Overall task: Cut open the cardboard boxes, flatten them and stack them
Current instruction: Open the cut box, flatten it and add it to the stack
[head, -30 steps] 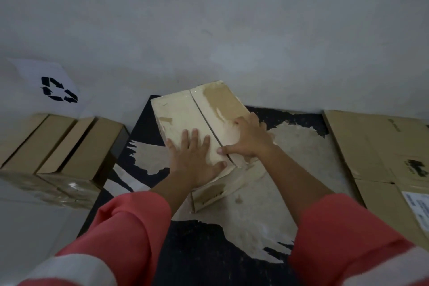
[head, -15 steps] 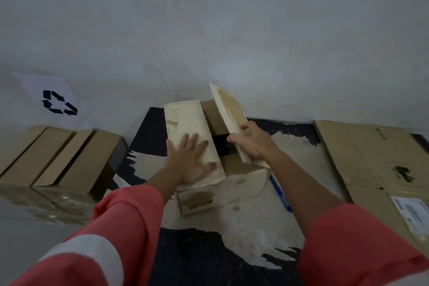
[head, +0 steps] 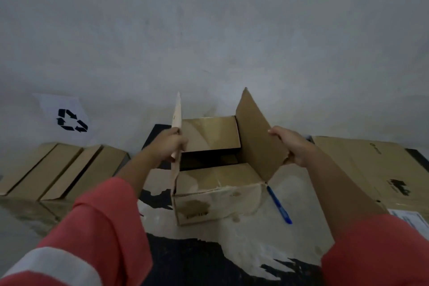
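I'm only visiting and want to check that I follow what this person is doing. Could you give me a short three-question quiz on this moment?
1. True or false: the left hand and the right hand each grip a raised top flap of the box.
2. What lies beside the box's right side? A) scissors B) a blue pen C) a tape roll
3. Fill in: the white sheet at the far left shows a ___ symbol.

Key: 1 true; 2 B; 3 recycling.
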